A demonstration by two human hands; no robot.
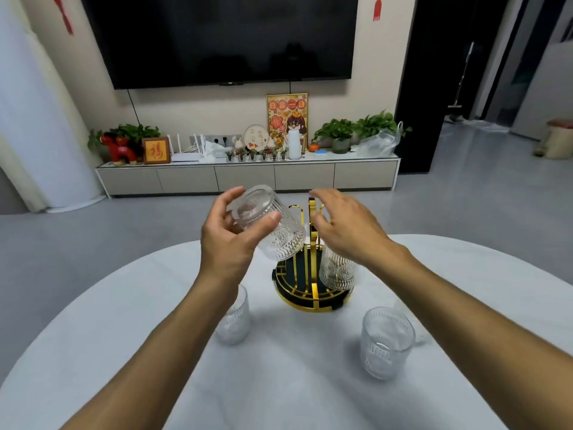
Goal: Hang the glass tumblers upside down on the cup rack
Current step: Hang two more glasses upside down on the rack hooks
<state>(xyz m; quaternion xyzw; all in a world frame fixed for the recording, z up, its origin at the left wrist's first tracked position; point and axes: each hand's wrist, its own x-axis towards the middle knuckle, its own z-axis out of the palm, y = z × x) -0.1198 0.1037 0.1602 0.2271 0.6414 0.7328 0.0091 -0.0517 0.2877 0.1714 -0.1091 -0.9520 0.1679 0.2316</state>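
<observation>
A gold and black cup rack (305,297) stands at the middle of the white table (465,290). My left hand (226,240) grips an embossed glass tumbler (273,228), tilted base-up, just left of the rack's gold pegs. My right hand (347,228) hovers over the rack's top with fingers spread, above a tumbler (336,271) hanging mouth-down on the rack's right side. One upright tumbler (235,318) stands under my left forearm, partly hidden. Another upright tumbler (386,341) stands at the front right.
The table's rounded far edge lies just behind the rack. Beyond it is grey floor (124,231), then a low TV cabinet (248,176) with plants and ornaments under a wall television (220,38).
</observation>
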